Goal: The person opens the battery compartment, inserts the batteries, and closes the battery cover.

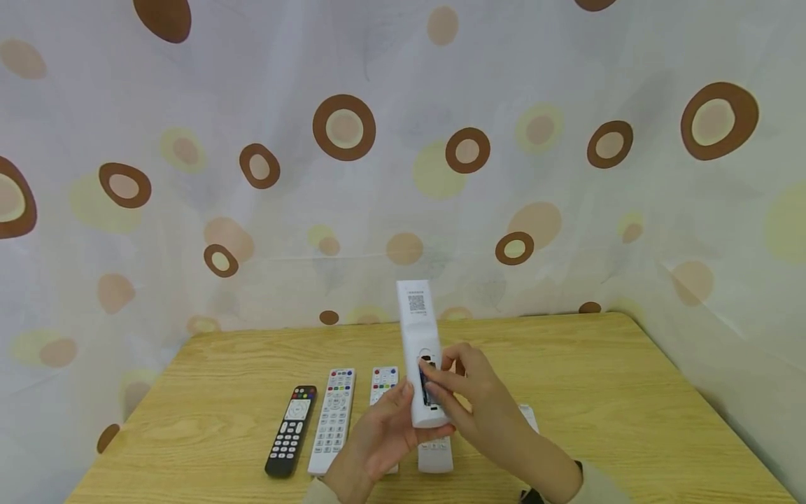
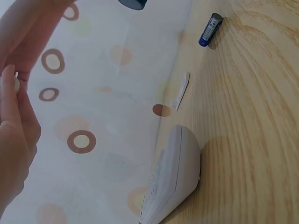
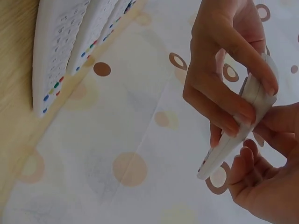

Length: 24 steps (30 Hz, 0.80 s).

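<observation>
My left hand [image 1: 384, 427] grips the lower end of a white remote control [image 1: 417, 325], tilted up with its back toward me. Its battery compartment lies uncovered, with something dark blue like a battery [image 1: 425, 383] inside. Thumb and forefinger of my right hand [image 1: 475, 399] pinch at that battery, largely covering it. In the right wrist view, the left hand's fingers [image 3: 219, 98] wrap the remote's keypad side, while the right hand's fingertips meet its back.
On the wooden table [image 1: 252, 364], a black remote [image 1: 291, 430] and several white remotes [image 1: 334, 420] lie side by side. The left wrist view shows a loose blue battery [image 2: 211, 29] and a thin white cover [image 2: 182, 91] on the tabletop. A patterned curtain [image 1: 390, 203] hangs behind.
</observation>
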Tool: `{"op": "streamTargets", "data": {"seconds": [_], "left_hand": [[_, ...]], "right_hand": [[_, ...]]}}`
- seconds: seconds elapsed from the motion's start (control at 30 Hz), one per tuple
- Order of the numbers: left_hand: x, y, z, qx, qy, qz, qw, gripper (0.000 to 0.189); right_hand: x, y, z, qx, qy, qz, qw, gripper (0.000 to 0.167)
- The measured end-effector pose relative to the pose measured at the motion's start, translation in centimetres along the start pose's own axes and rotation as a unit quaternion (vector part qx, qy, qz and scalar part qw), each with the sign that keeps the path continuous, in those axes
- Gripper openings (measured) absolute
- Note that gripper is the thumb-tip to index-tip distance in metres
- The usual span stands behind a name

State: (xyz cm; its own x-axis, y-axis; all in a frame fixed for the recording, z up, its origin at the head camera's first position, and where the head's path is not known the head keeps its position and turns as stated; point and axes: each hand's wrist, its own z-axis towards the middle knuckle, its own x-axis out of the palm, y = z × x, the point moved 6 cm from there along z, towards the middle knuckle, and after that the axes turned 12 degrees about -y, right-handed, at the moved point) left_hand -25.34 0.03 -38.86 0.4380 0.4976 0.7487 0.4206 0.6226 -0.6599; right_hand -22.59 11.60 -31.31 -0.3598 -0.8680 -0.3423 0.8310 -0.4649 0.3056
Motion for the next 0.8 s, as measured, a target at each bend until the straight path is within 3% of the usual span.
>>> {"op": "streamTargets", "data": {"seconds": [0.13, 0.2, 0.27, 0.33, 0.43, 0.5, 0.57, 0.67, 0.73, 0.8], "left_hand": [[-0.1, -0.1, -0.1, 0.0, -0.011, 0.002, 0.9999, 0.033], [-0.1, -0.2, 0.0, 0.001, -0.01, 0.009, 0.9999, 0.033], [-0.1, -0.3, 0.0, 0.006, -0.006, 0.017, 0.9998, 0.034], [0.0, -0.5, 0.0, 0.011, -0.003, 0.02, 0.9997, 0.035], [-0.2, -0.7, 0.0, 0.013, -0.009, 0.018, 0.9997, 0.038], [-0.3, -0.6, -0.1, 0.008, -0.019, 0.015, 0.9997, 0.04], [-0.4, -0.5, -0.2, 0.0, -0.029, 0.012, 0.9995, 0.042], [-0.3, -0.4, -0.3, -0.003, -0.036, 0.011, 0.9993, 0.045], [-0.2, -0.5, -0.3, 0.0, -0.033, 0.011, 0.9994, 0.046], [-0.1, -0.6, -0.3, 0.005, -0.028, 0.013, 0.9995, 0.045]], "right_hand": [[0.0, 0.8, -0.2, -0.062, 0.038, -0.081, 0.994, 0.04], [-0.1, 1.0, -0.3, -0.068, 0.056, -0.083, 0.9926, 0.043], [-0.4, 0.8, -0.5, -0.042, 0.078, -0.061, 0.9942, 0.04], [-0.9, 0.0, -0.7, 0.02, 0.099, -0.027, 0.9945, 0.038], [-1.9, -1.8, -1.7, 0.128, 0.139, -0.016, 0.9819, 0.036], [-2.6, -3.3, -3.0, 0.193, 0.188, -0.035, 0.9623, 0.03], [-3.3, -4.6, -4.7, 0.232, 0.254, -0.055, 0.9374, 0.026], [-4.2, -6.1, -7.8, 0.313, 0.347, -0.041, 0.883, 0.022], [-4.6, -6.7, -9.7, 0.369, 0.381, -0.021, 0.8478, 0.022], [-4.8, -6.9, -11.2, 0.418, 0.392, -0.003, 0.8199, 0.024]]}}
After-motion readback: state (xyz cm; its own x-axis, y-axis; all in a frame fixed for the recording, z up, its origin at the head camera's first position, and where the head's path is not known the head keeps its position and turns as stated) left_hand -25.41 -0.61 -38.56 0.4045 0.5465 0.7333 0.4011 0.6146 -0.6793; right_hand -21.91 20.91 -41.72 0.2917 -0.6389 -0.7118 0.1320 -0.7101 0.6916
